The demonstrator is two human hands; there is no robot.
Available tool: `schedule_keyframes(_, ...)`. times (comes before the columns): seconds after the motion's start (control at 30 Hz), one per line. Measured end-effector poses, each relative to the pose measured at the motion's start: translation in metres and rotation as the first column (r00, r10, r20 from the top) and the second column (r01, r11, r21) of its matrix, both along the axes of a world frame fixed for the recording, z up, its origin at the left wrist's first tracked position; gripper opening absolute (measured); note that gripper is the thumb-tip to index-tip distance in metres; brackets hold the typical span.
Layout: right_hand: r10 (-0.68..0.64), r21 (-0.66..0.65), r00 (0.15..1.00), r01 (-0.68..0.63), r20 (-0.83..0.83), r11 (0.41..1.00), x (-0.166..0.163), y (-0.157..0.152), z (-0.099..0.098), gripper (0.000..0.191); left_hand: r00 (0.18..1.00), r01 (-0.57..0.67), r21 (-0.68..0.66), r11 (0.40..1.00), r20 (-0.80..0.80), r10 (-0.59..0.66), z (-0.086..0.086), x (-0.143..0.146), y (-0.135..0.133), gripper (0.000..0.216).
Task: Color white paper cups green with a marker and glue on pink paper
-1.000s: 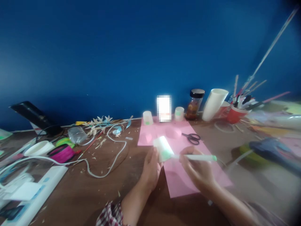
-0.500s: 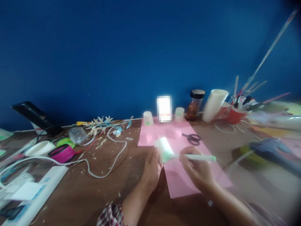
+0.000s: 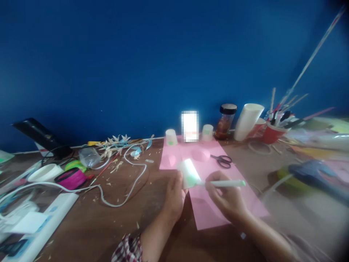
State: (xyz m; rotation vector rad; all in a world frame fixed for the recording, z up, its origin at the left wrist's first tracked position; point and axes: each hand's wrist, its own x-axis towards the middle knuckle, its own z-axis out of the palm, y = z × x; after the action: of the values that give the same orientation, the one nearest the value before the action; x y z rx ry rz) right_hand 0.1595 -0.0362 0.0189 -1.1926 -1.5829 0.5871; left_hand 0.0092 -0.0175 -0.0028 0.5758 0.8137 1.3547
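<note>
My left hand (image 3: 176, 198) is closed around a small white paper cup (image 3: 188, 171), tilted on its side, with a pale green patch on its wall. In my right hand (image 3: 225, 194) is a marker (image 3: 227, 183) with a white barrel and a green end, its tip at the green patch. Both hands are over a pink sheet of paper (image 3: 209, 211). Farther back on the pink paper stand two more white cups, a left one (image 3: 171, 137) and a right one (image 3: 207, 133), each with a green mark. Black scissors (image 3: 223, 161) lie to the right of the held cup.
A bright blurred-out upright panel (image 3: 190, 126) stands at the back. Right of it are a black-lidded jar (image 3: 227, 122), stacked white cups (image 3: 248, 122), a red cup of tools (image 3: 272, 133) and a blue glue gun (image 3: 313, 174). Leftward lie a white cable (image 3: 120, 205) and a power strip (image 3: 58, 214).
My right hand and the marker have shifted slightly left against the cup. My left hand still holds the cup in nearly the same place.
</note>
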Motion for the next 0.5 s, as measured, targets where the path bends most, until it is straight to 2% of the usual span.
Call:
schedule_keyframes(0.2,-0.021,-0.006,1.0,0.021,-0.007,1.0,-0.001,0.0,0.003,0.009,1.0,-0.006,0.013,1.0,0.01,0.006,-0.002,0.0,0.001,0.033)
schedule_keyframes(0.5,-0.036,0.041,0.996,0.04,-0.08,0.998,-0.001,-0.001,0.01,0.007,0.997,0.033,-0.06,0.998,0.07,-0.028,0.0,0.002,0.001,0.045)
